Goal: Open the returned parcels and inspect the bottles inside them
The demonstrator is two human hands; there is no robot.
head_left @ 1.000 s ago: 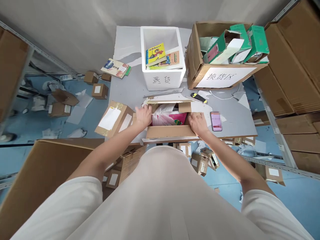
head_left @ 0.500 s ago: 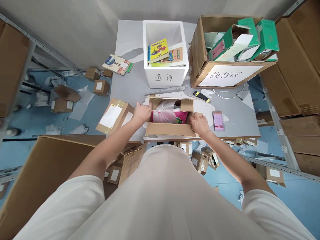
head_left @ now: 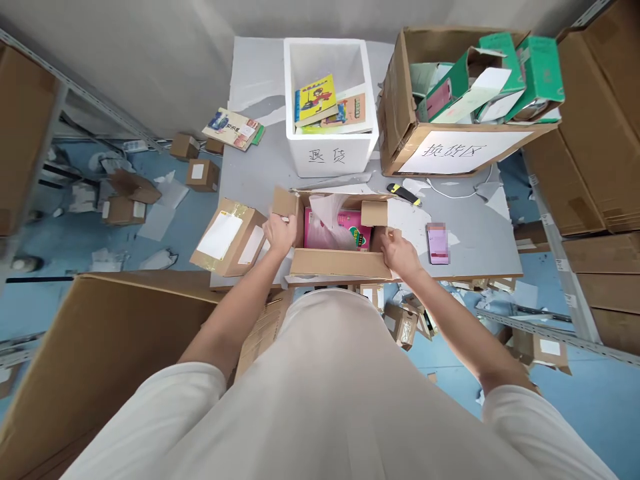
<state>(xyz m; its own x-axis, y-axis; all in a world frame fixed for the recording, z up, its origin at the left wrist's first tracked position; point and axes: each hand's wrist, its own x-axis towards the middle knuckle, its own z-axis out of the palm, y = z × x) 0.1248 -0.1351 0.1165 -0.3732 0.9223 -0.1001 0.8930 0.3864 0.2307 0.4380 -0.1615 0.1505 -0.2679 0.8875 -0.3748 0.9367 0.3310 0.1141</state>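
Cardboard carton [head_left: 341,264], front flap folded toward the person, sits open near the front edge of a grey bench [head_left: 255,172], a pink package [head_left: 350,220] inside under loose translucent film [head_left: 327,210]. At left, the left hand [head_left: 280,233] appears to pinch the left end flap with bent fingers; just beside it, a taped parcel [head_left: 230,237] seems to jut past the bench's edge, and an outward swing of that hand could knock it down. At centre, a hard pull could tear a flap or drag the carton off the bench, and the film could snag. At right, the right hand [head_left: 400,255] has its fingers closed on the right end flap; a careless reach could meet the cutter [head_left: 404,194], its blade too small to make out, or nudge the phone [head_left: 437,243] toward the edge. Along the bench, books [head_left: 233,129] lie at left, a white foam bin [head_left: 333,148] stands at centre and a larger carton [head_left: 393,100] of green boxes [head_left: 544,73] at right. Beyond, small parcels [head_left: 204,177] litter a blue floor [head_left: 195,217] at left; at right, a metal rack [head_left: 553,237] flanks stacked cartons [head_left: 595,133].
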